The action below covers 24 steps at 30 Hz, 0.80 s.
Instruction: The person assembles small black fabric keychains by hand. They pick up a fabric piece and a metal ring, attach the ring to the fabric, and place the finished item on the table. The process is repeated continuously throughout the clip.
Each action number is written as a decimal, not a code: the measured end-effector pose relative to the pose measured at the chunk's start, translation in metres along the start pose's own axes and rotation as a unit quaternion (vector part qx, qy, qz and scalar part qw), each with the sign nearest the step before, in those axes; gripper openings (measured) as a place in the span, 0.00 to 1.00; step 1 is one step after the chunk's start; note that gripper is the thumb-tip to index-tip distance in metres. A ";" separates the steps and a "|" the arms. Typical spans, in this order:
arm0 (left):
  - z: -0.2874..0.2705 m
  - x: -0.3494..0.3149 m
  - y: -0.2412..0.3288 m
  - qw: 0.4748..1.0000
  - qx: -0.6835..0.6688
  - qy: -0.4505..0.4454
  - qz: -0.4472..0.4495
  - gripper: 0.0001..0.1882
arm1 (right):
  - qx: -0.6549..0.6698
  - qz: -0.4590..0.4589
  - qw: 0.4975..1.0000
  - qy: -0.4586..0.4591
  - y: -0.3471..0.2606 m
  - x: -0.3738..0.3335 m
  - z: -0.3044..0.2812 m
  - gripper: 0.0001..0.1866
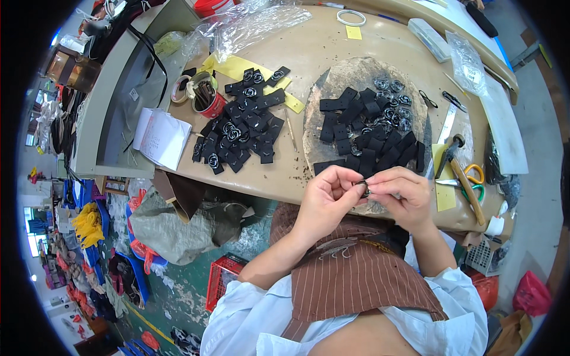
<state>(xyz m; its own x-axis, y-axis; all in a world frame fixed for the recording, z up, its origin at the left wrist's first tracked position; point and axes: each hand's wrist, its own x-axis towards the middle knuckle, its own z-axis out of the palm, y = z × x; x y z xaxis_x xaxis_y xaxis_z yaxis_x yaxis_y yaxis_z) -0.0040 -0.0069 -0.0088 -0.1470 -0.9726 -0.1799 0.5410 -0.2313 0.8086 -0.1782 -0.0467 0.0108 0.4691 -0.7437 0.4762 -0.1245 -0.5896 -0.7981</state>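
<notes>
Just past the bench's front edge, my left hand [325, 200] and my right hand [406, 194] meet, thumbs and fingers pinched on one small dark piece [364, 190]. It looks like a black tab with a metal ring, though fingertips cover most of it. Beyond them is a round, worn block [335, 77]. Its top carries a pile of short black strap pieces [374, 145] and several loose metal rings [393, 89]. Left of the block, another heap of black tabs [252, 121] has metal rings fitted on some of them.
On the bench's right lie a hammer [466, 184], scissors [477, 173] and a steel ruler [446, 124]. A red tin [209, 105] of strips and an open notebook [162, 137] stand at left. Clear plastic bags [255, 26] lie at the back. A red crate [222, 279] sits on the floor.
</notes>
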 end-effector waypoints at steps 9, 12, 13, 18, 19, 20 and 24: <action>-0.013 0.000 0.000 0.999 0.031 0.000 -0.029 0.35 | 0.116 0.170 0.978 0.018 -0.009 0.001 0.012 0.18; -0.016 -0.003 0.001 0.992 0.095 -0.055 -0.066 0.39 | 0.086 0.092 0.962 -0.243 0.005 0.008 -0.018 0.18; -0.018 -0.003 -0.004 0.992 0.080 -0.060 -0.076 0.40 | 0.081 0.083 0.959 -0.257 0.003 0.009 -0.020 0.19; -0.018 -0.005 -0.007 0.985 0.081 -0.063 -0.137 0.37 | 0.070 0.038 0.960 -0.269 0.008 0.001 -0.021 0.17; -0.018 -0.005 -0.006 0.984 0.089 -0.063 -0.140 0.36 | 0.067 0.032 0.962 -0.263 0.007 -0.002 -0.019 0.16; -0.018 -0.004 -0.006 0.983 0.098 -0.064 -0.142 0.35 | 0.063 0.026 0.964 -0.257 0.007 -0.003 -0.018 0.14; -0.013 0.001 -0.009 0.978 0.129 -0.095 -0.131 0.29 | 0.020 -0.017 0.979 -0.204 0.009 -0.004 -0.017 0.09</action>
<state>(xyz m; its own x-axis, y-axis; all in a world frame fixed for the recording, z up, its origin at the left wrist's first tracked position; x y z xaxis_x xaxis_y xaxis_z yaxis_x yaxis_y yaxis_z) 0.0016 -0.0058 -0.0235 -0.4168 -0.8537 -0.3123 0.2400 -0.4347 0.8680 -0.1957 -0.0544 0.0081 0.7828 -0.5323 0.3224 -0.0720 -0.5920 -0.8027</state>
